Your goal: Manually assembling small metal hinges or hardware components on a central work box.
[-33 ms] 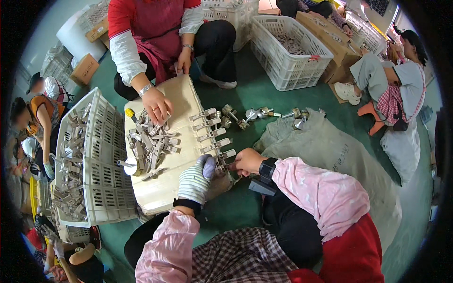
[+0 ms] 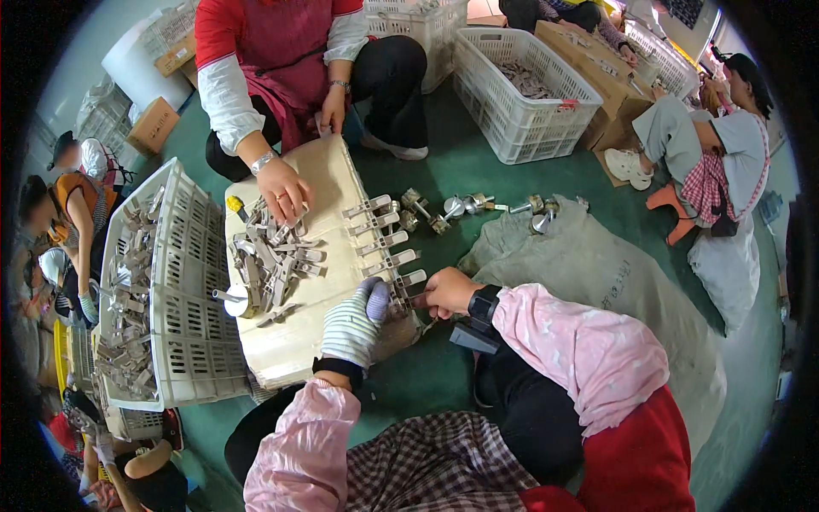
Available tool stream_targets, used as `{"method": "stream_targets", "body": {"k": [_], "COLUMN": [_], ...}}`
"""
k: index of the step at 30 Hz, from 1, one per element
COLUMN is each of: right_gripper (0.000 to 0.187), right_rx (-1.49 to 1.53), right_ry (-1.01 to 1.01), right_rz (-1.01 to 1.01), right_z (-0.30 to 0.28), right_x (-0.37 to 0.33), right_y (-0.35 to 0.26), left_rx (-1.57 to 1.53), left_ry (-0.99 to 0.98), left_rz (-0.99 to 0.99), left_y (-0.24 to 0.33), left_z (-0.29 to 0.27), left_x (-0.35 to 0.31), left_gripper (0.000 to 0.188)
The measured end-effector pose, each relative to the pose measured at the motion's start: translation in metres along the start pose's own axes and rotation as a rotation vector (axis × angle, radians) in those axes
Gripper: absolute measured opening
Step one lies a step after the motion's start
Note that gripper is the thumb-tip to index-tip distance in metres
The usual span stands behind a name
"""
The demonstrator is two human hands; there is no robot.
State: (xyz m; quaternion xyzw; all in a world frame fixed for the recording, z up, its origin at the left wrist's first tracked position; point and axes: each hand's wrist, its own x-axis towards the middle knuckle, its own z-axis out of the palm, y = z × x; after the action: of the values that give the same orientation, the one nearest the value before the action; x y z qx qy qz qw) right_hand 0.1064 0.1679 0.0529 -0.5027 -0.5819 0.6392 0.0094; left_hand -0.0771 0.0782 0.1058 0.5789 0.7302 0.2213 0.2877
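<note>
My left hand (image 2: 351, 328), in a striped knit glove with purple fingertips, rests at the near right corner of a cream board (image 2: 320, 183). Its fingers are closed, and whatever lies in them is hidden. Bare and pinched, my right hand (image 2: 449, 293) meets the board's right edge just beside the glove. The small part between its fingertips cannot be made out. Several grey clips (image 2: 381, 245) stick out in a row along that edge, the nearest one directly above my hands. A loose heap of similar clips (image 2: 277, 269) covers the left side of the board.
Across the board, a co-worker's hand (image 2: 284, 189) reaches into the heap. A white crate (image 2: 200, 290) of clips stands left, another crate (image 2: 525, 128) at the back. Metal cylindrical parts (image 2: 454, 207) lie on the green floor beside a large pale sack (image 2: 597, 264). Other people sit around.
</note>
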Motion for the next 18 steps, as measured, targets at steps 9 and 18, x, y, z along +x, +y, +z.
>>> {"method": "stream_targets", "body": {"k": [9,18], "right_gripper": [0.029,0.036], "right_rx": [0.060,-0.648], "right_ry": [-0.001,0.443], "right_rz": [-0.006,-0.398], "right_z": [0.000,-0.018], "right_x": [-0.002,-0.048], "right_y": [0.003,-0.051], "left_rx": [-0.022,0.006], "left_ry": [-0.041,-0.109], "left_rz": [-0.034,-0.038], "left_y": [-0.002,-0.010], "left_z": [-0.003,-0.005], "left_x": [0.014,0.027], "left_gripper": [0.060,0.063]}}
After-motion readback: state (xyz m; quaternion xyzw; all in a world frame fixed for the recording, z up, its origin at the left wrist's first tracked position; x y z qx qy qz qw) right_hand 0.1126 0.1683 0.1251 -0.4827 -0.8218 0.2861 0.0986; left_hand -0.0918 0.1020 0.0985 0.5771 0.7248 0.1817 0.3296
